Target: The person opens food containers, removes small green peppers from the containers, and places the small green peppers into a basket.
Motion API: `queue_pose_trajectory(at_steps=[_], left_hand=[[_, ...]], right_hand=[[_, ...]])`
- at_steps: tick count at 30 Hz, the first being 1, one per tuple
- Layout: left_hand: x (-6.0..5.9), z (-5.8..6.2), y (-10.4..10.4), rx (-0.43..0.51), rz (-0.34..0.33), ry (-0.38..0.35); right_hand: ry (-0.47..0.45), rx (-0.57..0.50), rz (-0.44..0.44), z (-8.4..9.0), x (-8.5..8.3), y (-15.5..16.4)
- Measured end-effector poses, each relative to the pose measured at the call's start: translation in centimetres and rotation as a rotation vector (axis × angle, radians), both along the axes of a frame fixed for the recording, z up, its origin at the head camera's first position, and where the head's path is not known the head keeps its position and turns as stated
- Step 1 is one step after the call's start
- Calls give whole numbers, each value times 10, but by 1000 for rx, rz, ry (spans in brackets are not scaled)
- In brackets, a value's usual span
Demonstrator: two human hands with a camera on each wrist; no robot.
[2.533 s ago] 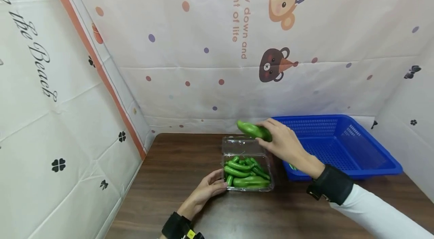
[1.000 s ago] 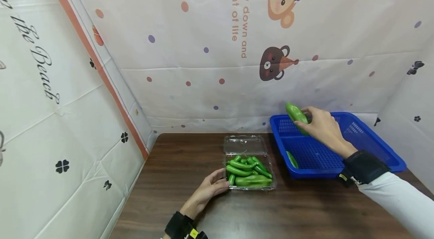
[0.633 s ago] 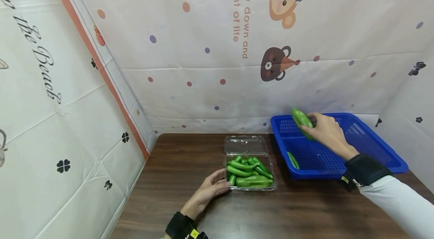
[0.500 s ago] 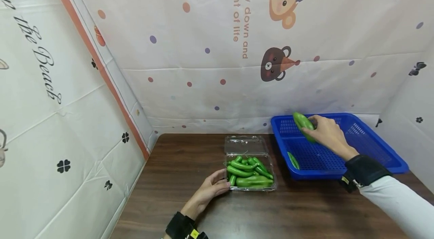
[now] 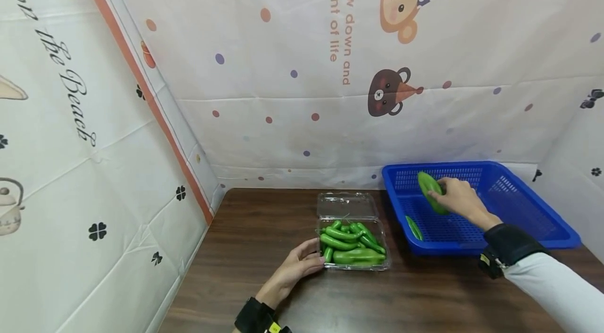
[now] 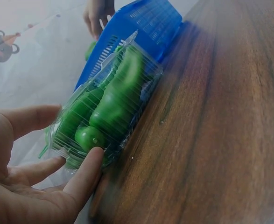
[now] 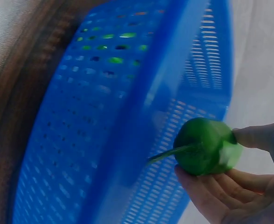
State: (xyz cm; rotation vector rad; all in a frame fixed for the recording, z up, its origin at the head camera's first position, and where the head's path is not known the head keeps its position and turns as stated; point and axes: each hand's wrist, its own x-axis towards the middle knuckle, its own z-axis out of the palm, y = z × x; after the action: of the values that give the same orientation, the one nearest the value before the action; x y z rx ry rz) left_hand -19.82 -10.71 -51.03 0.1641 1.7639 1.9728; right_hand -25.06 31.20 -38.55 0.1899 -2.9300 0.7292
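In the head view my right hand (image 5: 460,198) grips a large, long green pepper (image 5: 430,192) inside the blue basket, below its rim. The right wrist view shows the stem end of that green pepper (image 7: 200,147) between thumb and fingers. My left hand (image 5: 294,269) touches the left side of a clear plastic clamshell box (image 5: 389,258) with spread, fairly straight fingers. Several green peppers (image 5: 342,244) fill the box, and its lid (image 5: 346,204) lies folded back. In the left wrist view, thumb and fingertips rest against the box's near end.
The blue perforated basket (image 5: 519,246) stands at the right, and one smaller green pepper (image 5: 414,228) lies at its left inside. Brown wooden table (image 5: 245,233) surrounds the box. Printed white cloth (image 5: 273,149) hangs behind and at both sides.
My right hand carried the green pepper from above the box rightward to over the basket, then lowered it inside. The left hand stays at the box. The head view shifted slightly.
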Motion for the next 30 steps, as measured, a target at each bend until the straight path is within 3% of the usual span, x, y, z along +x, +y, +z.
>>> queue_pose_trajectory(at_steps=[10, 30], left_hand=[[2, -1, -1, -1, 2, 1], [2, -1, 0, 5, 9, 21]], right_hand=[[-175, 81, 49, -17, -3, -3], [-318, 149, 99, -32, -7, -13]])
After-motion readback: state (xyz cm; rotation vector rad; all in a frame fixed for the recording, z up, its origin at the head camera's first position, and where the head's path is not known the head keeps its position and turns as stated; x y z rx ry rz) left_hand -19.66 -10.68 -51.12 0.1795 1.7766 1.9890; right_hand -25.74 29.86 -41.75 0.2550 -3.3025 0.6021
